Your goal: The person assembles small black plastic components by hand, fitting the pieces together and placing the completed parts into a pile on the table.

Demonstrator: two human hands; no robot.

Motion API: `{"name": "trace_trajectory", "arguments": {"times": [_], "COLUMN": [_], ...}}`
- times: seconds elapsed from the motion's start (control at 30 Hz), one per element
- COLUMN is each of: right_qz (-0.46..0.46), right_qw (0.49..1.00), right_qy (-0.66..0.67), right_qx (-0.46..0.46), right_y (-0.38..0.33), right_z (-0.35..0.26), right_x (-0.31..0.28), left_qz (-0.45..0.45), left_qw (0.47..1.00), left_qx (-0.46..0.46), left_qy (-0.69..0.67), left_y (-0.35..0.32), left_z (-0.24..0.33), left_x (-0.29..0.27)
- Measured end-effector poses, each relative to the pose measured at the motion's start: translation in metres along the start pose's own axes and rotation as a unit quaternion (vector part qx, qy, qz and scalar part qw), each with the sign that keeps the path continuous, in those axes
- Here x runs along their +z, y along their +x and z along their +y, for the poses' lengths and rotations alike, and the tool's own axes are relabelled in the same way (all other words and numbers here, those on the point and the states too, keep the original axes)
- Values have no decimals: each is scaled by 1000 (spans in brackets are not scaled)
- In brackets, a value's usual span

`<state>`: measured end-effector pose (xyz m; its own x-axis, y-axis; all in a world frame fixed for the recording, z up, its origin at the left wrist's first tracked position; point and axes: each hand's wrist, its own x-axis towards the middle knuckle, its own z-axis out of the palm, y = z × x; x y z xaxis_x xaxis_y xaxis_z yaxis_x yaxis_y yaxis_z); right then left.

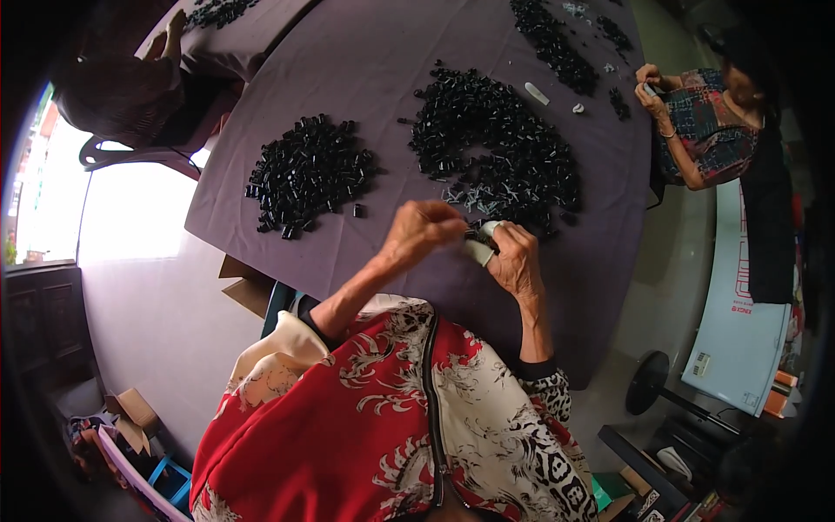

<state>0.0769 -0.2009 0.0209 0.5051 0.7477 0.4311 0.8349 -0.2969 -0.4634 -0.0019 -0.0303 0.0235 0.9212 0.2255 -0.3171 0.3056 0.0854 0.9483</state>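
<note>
My left hand (424,231) is closed, its fingertips pinched together and slightly blurred, just left of my right hand. What it holds, if anything, is too small to make out. My right hand (519,263) is closed too, with white finger covers (477,251) on its thumb and a finger; whatever sits between them is hidden. Both hands hover at the near edge of a big heap of small black cylindrical pieces (496,143). Thin whitish slivers (474,200) lie on its near side. To the left is a second heap of black pieces (309,178), with one loose piece (359,210) beside it.
A purple-grey cloth (383,78) covers the table. Farther off lie more black pieces (557,56), a white finger cover (537,94) and a small white object (578,109). One person (709,122) works at the right edge, another (122,100) at the far left.
</note>
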Motion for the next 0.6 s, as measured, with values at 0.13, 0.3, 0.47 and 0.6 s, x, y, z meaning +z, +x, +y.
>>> {"name": "trace_trajectory", "arguments": {"times": [0.13,0.3,0.47,0.6], "right_qz": [13,7,-37,-51], "right_qw": [996,989,990,990], "right_qy": [-13,-7,-26,-25], "right_qx": [85,146,135,131], "right_y": [-5,-2,4,15], "right_z": [12,17,12,6], "right_x": [2,1,13,19], "left_qz": [191,344,368,277], "left_qw": [943,820,784,830], "left_qx": [162,197,213,294], "left_qy": [220,413,452,384], "left_y": [10,10,8,11], "left_z": [-2,-8,-16,-12], "left_x": [-51,-107,-112,-79]}}
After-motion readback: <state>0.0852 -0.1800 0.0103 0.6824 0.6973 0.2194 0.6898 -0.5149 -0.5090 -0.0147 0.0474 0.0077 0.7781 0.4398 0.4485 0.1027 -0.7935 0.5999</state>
